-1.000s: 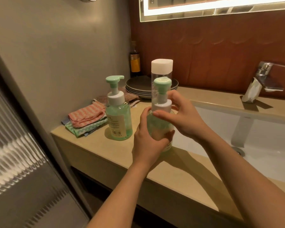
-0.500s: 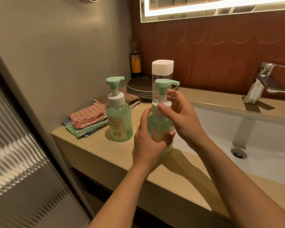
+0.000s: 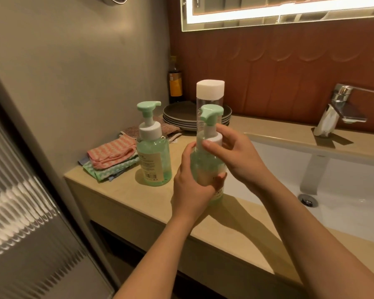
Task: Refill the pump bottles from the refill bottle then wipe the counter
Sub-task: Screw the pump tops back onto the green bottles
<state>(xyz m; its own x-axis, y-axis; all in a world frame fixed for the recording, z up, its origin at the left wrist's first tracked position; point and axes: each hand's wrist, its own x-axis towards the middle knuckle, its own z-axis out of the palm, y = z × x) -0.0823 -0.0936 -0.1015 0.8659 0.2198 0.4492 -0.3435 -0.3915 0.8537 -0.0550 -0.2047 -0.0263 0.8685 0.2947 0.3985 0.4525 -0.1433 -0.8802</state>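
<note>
A green pump bottle with a mint pump head stands on the beige counter by the sink edge. My left hand grips its body from the left. My right hand pinches its white collar, thumb in front. Directly behind it stands the clear refill bottle with a white cap, partly hidden. A second green pump bottle stands untouched to the left. Folded pink and green cloths lie at the counter's left end.
A stack of dark plates and a dark bottle with a yellow label sit in the back corner. The white sink basin with a chrome tap lies to the right. A ribbed glass door stands at left.
The held bottle's pump head has turned under my right hand; its spout swung to the right and back round. My left hand keeps its hold on the body.
</note>
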